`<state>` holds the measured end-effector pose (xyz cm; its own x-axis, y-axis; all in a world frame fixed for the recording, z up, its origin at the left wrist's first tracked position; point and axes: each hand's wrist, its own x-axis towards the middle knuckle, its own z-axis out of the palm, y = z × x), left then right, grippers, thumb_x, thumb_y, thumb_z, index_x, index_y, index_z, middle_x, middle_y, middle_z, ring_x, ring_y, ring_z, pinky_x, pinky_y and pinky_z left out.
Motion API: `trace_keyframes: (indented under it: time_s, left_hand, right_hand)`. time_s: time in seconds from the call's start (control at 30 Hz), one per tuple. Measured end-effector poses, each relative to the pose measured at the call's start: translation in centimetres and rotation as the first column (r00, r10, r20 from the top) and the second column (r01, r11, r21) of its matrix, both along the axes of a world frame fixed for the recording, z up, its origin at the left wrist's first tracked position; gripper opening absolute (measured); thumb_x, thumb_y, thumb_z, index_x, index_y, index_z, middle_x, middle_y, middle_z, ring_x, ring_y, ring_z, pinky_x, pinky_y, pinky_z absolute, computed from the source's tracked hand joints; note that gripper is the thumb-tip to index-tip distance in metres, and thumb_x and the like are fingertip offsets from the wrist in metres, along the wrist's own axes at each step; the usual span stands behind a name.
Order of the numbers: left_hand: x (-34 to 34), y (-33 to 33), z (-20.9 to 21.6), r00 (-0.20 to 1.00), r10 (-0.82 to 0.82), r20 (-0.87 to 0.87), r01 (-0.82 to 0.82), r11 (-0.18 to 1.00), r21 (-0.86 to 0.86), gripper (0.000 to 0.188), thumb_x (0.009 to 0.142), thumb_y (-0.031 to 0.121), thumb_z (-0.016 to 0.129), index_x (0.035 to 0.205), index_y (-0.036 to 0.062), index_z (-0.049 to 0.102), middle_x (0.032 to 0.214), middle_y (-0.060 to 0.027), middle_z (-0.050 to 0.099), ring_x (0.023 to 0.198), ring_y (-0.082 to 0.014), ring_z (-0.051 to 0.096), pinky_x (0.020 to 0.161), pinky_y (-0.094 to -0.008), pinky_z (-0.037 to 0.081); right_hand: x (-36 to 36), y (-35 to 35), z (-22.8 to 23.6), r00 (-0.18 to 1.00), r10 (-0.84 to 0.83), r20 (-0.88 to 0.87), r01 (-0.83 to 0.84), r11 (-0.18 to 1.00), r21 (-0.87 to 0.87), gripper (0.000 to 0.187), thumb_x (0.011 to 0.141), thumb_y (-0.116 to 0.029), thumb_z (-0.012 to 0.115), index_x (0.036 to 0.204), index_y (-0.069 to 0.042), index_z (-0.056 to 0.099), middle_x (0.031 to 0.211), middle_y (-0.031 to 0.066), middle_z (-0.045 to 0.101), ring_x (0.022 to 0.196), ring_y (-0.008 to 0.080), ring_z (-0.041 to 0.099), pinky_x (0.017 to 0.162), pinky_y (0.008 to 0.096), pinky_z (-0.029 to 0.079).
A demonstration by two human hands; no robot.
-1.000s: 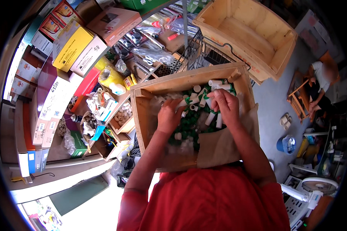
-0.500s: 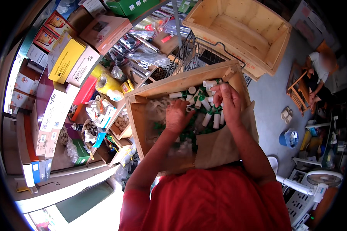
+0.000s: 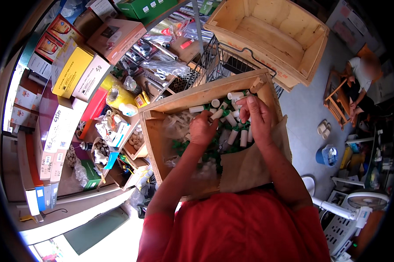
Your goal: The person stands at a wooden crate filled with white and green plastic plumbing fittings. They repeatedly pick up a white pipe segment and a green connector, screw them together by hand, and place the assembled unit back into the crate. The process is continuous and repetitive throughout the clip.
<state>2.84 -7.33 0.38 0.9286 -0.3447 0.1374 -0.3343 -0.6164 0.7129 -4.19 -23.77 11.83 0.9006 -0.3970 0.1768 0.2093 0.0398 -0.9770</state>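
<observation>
A wooden crate point(image 3: 153, 144) in front of me holds a heap of short white plastic tubes point(image 3: 233, 137) with green ends. Over the middle of the heap, my left hand point(image 3: 202, 130) is closed, its thumb and fingertips on one white tube point(image 3: 216, 115). My right hand point(image 3: 258, 118) hovers above the crate's right side with curled fingers and the thumb near the index finger. Whatever it may hold is hidden or too small to name. Clear plastic bags point(image 3: 176, 124) and green pieces lie left of the tubes. Brown cardboard point(image 3: 245, 168) covers the near right part.
Beyond the crate are a black wire basket point(image 3: 234, 54) and a larger wooden box point(image 3: 271, 39). Shelves with cartons point(image 3: 74, 72) and bagged hardware line the left. A person point(image 3: 358, 78) sits at the far right, near slippers point(image 3: 324, 129) and a blue bin point(image 3: 327, 156).
My left hand has gone from spread fingers over the heap to closed fingers at a white tube. My right hand has shifted slightly, its fingers still curled.
</observation>
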Motion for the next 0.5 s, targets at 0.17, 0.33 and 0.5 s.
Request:
trace_keyframes:
  time_s: [0.17, 0.33, 0.5]
  left_hand:
    - [0.3, 2.1, -0.4, 0.969, 0.034, -0.246, -0.082, 0.979, -0.185, 0.026, 0.078, 0.021, 0.073, 0.097, 0.0049, 0.065, 0.078, -0.0100, 0.068, 0.069, -0.0250, 0.066, 0.066, -0.0364, 0.052]
    - [1.6, 3.4, -2.4, 0.950, 0.041, -0.309, -0.149, 0.930, -0.336, 0.024, 0.080, 0.017, 0.073, 0.100, 0.0039, 0.066, 0.079, -0.0096, 0.068, 0.070, -0.0213, 0.066, 0.066, -0.0330, 0.052]
    - [2.2, 3.9, -0.8, 0.990, 0.105, -0.096, -0.119, 0.980, -0.161, 0.031, 0.081, 0.017, 0.072, 0.108, 0.0063, 0.062, 0.096, -0.0128, 0.066, 0.084, -0.0289, 0.064, 0.073, -0.0392, 0.051]
  right_hand:
    - [-0.1, 0.2, 0.1, 1.000, 0.011, -0.003, -0.011, 1.000, 0.011, 0.039, 0.103, -0.031, 0.046, 0.090, 0.000, 0.066, 0.061, -0.0004, 0.053, 0.054, 0.0048, 0.047, 0.051, 0.0202, 0.039]
    - [-0.1, 0.4, 0.3, 1.000, 0.013, -0.008, -0.013, 1.000, 0.012, 0.039, 0.103, -0.031, 0.046, 0.090, 0.000, 0.065, 0.062, -0.0003, 0.053, 0.054, 0.0046, 0.047, 0.051, 0.0201, 0.038]
    - [-0.1, 0.2, 0.1, 1.000, 0.006, -0.017, -0.006, 1.000, 0.015, 0.039, 0.103, -0.031, 0.046, 0.090, 0.000, 0.065, 0.061, -0.0001, 0.053, 0.054, 0.0046, 0.047, 0.051, 0.0197, 0.038]
